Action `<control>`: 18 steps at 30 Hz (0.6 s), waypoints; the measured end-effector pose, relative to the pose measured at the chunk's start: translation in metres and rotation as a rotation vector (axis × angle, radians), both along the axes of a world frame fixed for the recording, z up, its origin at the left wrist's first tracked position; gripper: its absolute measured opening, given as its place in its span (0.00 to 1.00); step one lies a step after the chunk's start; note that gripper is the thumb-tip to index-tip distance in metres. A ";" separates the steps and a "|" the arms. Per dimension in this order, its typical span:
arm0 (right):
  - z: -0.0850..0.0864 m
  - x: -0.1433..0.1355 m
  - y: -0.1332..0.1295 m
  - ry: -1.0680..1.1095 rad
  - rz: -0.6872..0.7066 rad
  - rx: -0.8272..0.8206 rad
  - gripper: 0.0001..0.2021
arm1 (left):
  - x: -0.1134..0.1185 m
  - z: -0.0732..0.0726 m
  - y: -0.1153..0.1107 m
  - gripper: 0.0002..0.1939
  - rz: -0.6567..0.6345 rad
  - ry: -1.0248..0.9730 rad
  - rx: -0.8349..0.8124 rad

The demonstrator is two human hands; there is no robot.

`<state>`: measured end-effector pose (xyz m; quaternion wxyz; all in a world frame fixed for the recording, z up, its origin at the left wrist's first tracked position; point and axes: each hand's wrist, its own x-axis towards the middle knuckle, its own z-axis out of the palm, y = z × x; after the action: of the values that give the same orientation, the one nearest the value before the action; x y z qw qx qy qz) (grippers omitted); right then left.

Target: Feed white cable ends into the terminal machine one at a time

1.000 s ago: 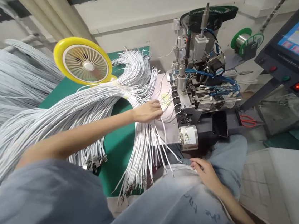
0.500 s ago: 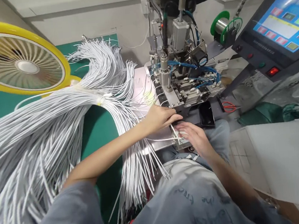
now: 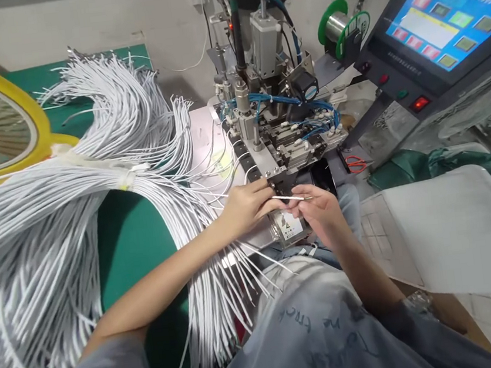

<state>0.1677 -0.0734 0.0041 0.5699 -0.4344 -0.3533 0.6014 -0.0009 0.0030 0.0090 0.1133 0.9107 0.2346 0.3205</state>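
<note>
A single white cable (image 3: 289, 198) runs between my two hands, just in front of the machine's near edge. My left hand (image 3: 252, 207) is closed on it, with thumb and fingers pinched together. The cable's tip points right and lies against the fingers of my right hand (image 3: 320, 210), which are curled around that end. Behind my hands stands the machine (image 3: 264, 158) with its cylinders and blue air hoses. Left of my forearm lies a large tied bundle of white cables (image 3: 158, 200), its loose ends fanning toward me under the arm.
A yellow fan (image 3: 38, 119) stands at the left on a green mat (image 3: 119, 245). On the right are a lit control screen (image 3: 444, 19), a wire spool (image 3: 336, 27) and red-handled scissors (image 3: 355, 164). A dark phone (image 3: 323, 176) lies partly hidden behind my right hand.
The view has shifted right. My right hand has turned and closed on the cable's end, which hung downward between my hands before and now lies nearly level.
</note>
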 end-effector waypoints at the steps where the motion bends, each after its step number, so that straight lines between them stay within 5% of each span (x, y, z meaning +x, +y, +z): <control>1: 0.000 -0.001 0.001 0.015 -0.019 0.020 0.09 | 0.001 0.001 -0.002 0.20 -0.032 -0.014 -0.030; 12: -0.010 -0.019 0.006 -0.473 -0.282 0.355 0.06 | 0.010 0.004 -0.015 0.07 -0.155 -0.395 -0.322; 18: -0.006 -0.016 0.009 -0.745 -0.396 0.387 0.06 | 0.012 -0.003 -0.015 0.06 -0.055 -0.388 -0.339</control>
<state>0.1514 -0.0646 -0.0018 0.5785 -0.5656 -0.5501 0.2069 0.0112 -0.0118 0.0057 0.3158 0.8064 0.2339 0.4419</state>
